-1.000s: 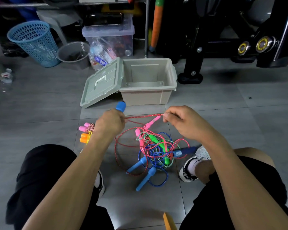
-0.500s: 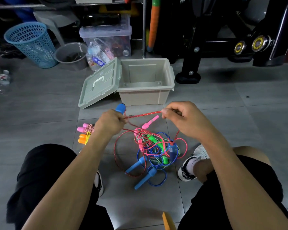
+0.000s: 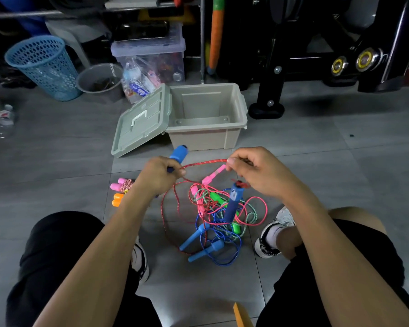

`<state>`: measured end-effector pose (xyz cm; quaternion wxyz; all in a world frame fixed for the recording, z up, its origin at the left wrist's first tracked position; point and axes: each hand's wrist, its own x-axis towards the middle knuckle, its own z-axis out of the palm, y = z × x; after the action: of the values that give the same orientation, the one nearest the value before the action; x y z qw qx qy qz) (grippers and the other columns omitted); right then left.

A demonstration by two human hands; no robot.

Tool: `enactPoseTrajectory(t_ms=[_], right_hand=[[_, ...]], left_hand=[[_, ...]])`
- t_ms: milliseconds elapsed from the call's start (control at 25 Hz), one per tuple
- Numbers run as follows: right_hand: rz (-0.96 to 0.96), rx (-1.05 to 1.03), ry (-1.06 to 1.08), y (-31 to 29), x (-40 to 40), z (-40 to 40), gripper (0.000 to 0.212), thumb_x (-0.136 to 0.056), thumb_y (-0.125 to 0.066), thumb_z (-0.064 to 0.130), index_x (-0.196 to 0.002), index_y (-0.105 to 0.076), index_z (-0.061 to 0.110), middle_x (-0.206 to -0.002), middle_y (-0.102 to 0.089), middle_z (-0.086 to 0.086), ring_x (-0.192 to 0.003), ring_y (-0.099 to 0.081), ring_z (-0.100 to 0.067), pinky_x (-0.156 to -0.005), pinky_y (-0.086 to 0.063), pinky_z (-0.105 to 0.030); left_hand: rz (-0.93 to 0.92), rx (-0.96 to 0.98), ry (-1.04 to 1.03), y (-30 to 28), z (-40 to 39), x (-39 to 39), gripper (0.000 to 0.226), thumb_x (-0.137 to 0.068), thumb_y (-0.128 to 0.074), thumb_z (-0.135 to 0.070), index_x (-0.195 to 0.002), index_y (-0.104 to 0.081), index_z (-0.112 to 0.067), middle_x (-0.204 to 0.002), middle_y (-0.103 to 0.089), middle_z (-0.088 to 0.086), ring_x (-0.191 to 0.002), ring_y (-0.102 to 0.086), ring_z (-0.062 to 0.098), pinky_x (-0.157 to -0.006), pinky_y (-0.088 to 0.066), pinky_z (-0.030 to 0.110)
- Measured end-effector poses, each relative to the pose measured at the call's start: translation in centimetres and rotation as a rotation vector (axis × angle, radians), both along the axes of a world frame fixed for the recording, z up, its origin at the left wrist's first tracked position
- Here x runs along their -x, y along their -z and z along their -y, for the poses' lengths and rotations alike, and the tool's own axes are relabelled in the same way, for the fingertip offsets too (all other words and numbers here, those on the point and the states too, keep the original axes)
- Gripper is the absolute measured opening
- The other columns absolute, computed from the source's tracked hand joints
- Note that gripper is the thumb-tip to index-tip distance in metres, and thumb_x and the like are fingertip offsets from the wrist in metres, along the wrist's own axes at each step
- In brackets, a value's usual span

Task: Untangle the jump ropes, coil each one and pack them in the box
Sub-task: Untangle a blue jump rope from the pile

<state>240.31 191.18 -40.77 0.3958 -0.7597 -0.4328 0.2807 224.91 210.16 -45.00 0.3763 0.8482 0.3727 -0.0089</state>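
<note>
My left hand (image 3: 156, 177) grips a blue foam handle (image 3: 178, 154) and a loop of the red speckled rope (image 3: 204, 163). My right hand (image 3: 257, 172) pinches the same rope, stretched taut between both hands. Below the right hand the rope's other dark blue handle (image 3: 233, 204) hangs upright over the tangle. A tangled pile of ropes (image 3: 219, 215) lies on the floor: pink, green-white and blue cords with light blue, green and pink handles. Two coiled ropes with pink and orange handles (image 3: 119, 191) lie to the left. The beige box (image 3: 207, 138) stands open behind, empty, with its lid (image 3: 141, 121) leaning on its left side.
My knees and white shoes flank the pile. At the back stand a blue mesh basket (image 3: 44, 67), a grey bucket (image 3: 99, 77), a clear bin of clutter (image 3: 149, 60) and a black machine frame (image 3: 316, 55). A plastic bottle (image 3: 5, 119) lies far left. An orange object (image 3: 240, 315) sits at the bottom edge.
The dark blue handle rose from lying on the pile's right side to hanging upright under my right hand. My right hand shifted slightly left and up along the red rope.
</note>
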Motion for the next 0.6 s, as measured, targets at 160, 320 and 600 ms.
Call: enactPoseTrajectory(t_ms=[160,320,600], right_hand=[[0.017,-0.015,-0.017,-0.4,0.3,-0.2,0.025,-0.099,-0.052,0.022,-0.078,-0.065,0.027,-0.056,-0.056,0.026,-0.050,-0.047,0.001,-0.053,-0.035,-0.016],[0.018,0.027,-0.071,-0.1,0.6,-0.3,0.024,-0.098,-0.053,0.023,-0.079,-0.066,0.027,-0.057,-0.056,0.025,-0.052,-0.049,0.003,-0.055,-0.034,-0.018],[0.019,0.055,-0.021,0.0,-0.5,0.3,0.025,-0.098,-0.052,0.021,-0.079,-0.068,0.023,-0.053,-0.055,0.025,-0.050,-0.048,0.002,-0.058,-0.036,-0.021]], left_hand=[[0.300,0.352,0.219,-2.2,1.9,-0.3,0.013,-0.076,-0.074,-0.041,-0.088,-0.075,-0.036,-0.063,-0.060,-0.001,-0.052,-0.047,0.009,-0.047,-0.040,0.018],[0.365,0.315,0.170,-1.9,2.7,-1.0,0.006,-0.083,-0.072,-0.030,-0.078,-0.075,-0.031,-0.051,-0.050,-0.006,-0.045,-0.041,0.009,-0.043,-0.035,0.019],[0.110,0.196,0.071,-1.3,0.3,0.5,0.008,-0.083,-0.073,-0.030,-0.090,-0.076,-0.027,-0.059,-0.055,-0.009,-0.047,-0.044,0.005,-0.054,-0.038,0.017]])
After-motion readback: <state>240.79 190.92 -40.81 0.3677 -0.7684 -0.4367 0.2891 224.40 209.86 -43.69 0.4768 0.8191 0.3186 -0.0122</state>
